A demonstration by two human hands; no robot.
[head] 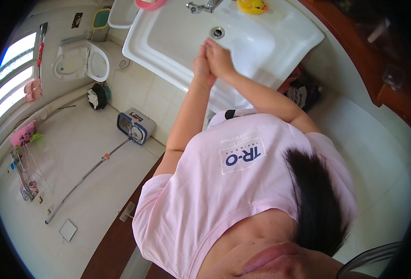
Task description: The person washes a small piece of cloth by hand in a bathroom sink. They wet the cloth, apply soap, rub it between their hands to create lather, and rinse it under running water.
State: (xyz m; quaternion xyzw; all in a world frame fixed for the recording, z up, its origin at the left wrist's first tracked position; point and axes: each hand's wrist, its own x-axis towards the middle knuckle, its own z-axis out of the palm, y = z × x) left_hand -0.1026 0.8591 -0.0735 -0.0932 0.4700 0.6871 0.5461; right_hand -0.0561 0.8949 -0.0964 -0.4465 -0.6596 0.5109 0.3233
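Observation:
My left hand (202, 69) and my right hand (220, 59) are pressed together, palm towards palm. They are above the white washbasin (170, 35), just on the near side of its metal drain (217, 32). The fingers point away from me, and the right hand partly covers the left. Whatever lies between the palms is hidden. Beyond the drain is a chrome tap (205, 7), with no water visible from it. A yellow rubber duck (251, 6) sits on the basin's far rim, and a pink dish (150, 4) rests at its far left.
Left of the basin are a toilet (97, 64) with its lid raised, a black-lined waste bin (101, 96) and a mop bucket (146, 120). A mop handle (83, 178) slants away from the bucket. Brown wooden edging (352, 52) curves along the right.

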